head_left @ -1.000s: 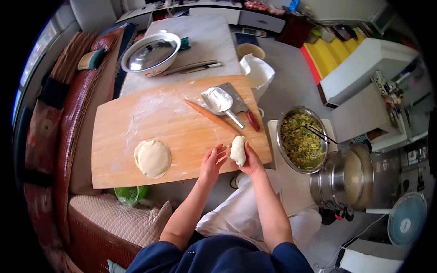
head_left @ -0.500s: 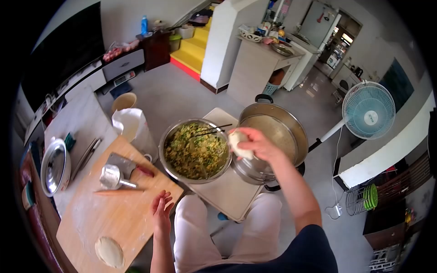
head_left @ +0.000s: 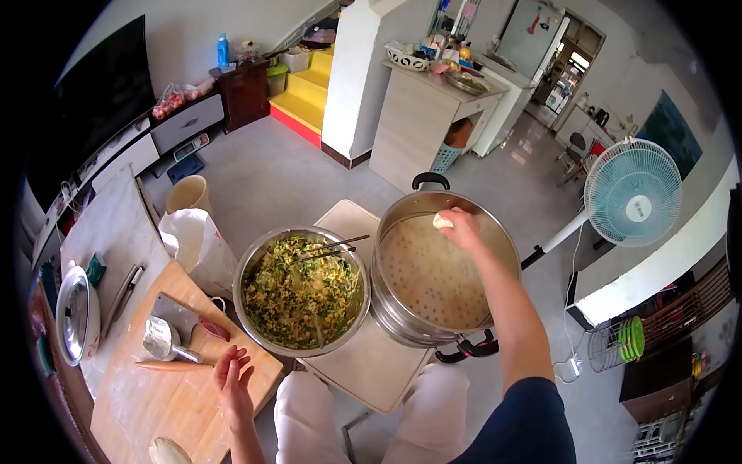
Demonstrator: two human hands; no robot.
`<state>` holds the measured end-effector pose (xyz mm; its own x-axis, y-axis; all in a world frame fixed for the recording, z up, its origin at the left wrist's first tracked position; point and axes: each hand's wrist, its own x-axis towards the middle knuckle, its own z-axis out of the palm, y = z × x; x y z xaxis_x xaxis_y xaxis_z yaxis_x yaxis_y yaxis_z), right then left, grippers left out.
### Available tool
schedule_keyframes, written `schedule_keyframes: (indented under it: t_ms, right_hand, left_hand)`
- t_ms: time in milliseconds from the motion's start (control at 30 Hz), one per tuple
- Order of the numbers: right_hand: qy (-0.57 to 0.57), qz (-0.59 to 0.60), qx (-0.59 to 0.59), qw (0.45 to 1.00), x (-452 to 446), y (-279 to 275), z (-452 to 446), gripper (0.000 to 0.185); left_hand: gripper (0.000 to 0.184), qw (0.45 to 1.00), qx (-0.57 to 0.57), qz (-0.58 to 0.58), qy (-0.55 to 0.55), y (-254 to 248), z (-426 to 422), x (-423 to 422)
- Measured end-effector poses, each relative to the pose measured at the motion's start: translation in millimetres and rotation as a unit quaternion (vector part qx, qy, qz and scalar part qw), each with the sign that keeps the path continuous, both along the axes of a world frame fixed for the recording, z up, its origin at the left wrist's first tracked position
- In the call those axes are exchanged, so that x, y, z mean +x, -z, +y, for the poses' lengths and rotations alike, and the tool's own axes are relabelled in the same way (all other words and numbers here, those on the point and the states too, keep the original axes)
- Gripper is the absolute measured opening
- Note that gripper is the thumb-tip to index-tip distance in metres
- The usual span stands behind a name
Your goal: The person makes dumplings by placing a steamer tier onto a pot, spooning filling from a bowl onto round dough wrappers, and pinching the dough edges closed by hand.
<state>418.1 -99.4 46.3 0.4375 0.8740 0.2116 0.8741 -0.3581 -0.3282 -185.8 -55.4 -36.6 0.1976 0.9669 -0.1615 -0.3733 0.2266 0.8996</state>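
Clearly, the right grip [head_left: 462, 232] is the nearer one: its fingers are clamped on a white dough piece [head_left: 442, 222], inside the rim of the steel pot [head_left: 425, 278] as seen from above. The dough lies at the fingertips, on the far left side of the grip, above the far half of the perforated base. The fingers cover much of it, so I cannot tell its long axis or whether it touches the base.

The pot stands at the right edge of the pale surface [head_left: 371, 371], with one black handle [head_left: 430, 180] beyond its far rim and others at its near side. Just left of it, at the surface's left edge, is a bowl [head_left: 355, 305] of chopped filling, with chopsticks [head_left: 340, 246] across its rim towards the pot. Nothing visible stands between the dough and the base.

The left grip [head_left: 233, 379] holds nothing, its fingers apart, near the right corner of the wooden board [head_left: 209, 421]. A rolling pin [head_left: 174, 366], scoop [head_left: 161, 338] and cleaver [head_left: 174, 315] lie towards the far edge; another dough piece [head_left: 166, 451] is at the near edge.
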Motion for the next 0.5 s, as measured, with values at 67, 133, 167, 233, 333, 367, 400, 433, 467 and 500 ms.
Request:
schedule_keyframes:
  t_ms: [67,133,167,233,333,367,400,433,467,500]
  right_hand:
    - [0.014,-0.005,-0.019,1.0,-3.7,5.2,1.2,0.048]
    - [0.045,-0.024,-0.041,0.998,-18.1,-3.7,-0.5,0.048]
    - [0.044,-0.021,-0.045,0.998,-18.4,-3.6,-1.2,0.048]
    - [0.042,-0.017,-0.049,0.998,-13.9,-1.6,-2.3,0.048]
    - [0.032,0.013,-0.023,0.999,-4.1,5.7,3.9,0.05]
    - [0.049,0.002,-0.019,0.999,-1.9,9.2,5.7,0.051]
    - [0.064,-0.008,-0.015,0.998,-4.6,10.0,7.2,0.052]
    - [0.077,-0.017,-0.012,0.997,-4.9,15.1,8.4,0.052]
    - [0.05,-0.008,-0.002,0.999,-0.9,20.0,6.6,0.053]
    - [0.009,0.006,0.006,1.0,15.3,32.6,3.8,0.054]
  left_hand:
    - [0.031,1.0,0.003,0.005,-0.011,2.5,3.7,-6.7]
    - [0.032,1.0,0.01,0.012,-0.018,3.3,5.7,-11.9]
    - [0.032,1.0,0.015,0.014,-0.021,3.6,5.7,-14.9]
    - [0.032,0.999,0.018,0.017,-0.028,9.0,9.2,-23.0]
    - [0.031,0.999,0.01,0.026,-0.035,11.2,12.1,-34.1]
    - [0.031,0.998,0.015,0.036,-0.044,11.0,12.3,-38.3]
    - [0.031,0.998,0.016,0.041,-0.048,11.4,14.6,-44.8]
    - [0.031,0.997,0.015,0.048,-0.054,11.0,16.9,-53.9]
    - [0.03,0.996,0.013,0.057,-0.067,10.1,15.1,-65.2]
    - [0.031,0.994,0.007,0.064,-0.093,5.4,14.6,-73.1]
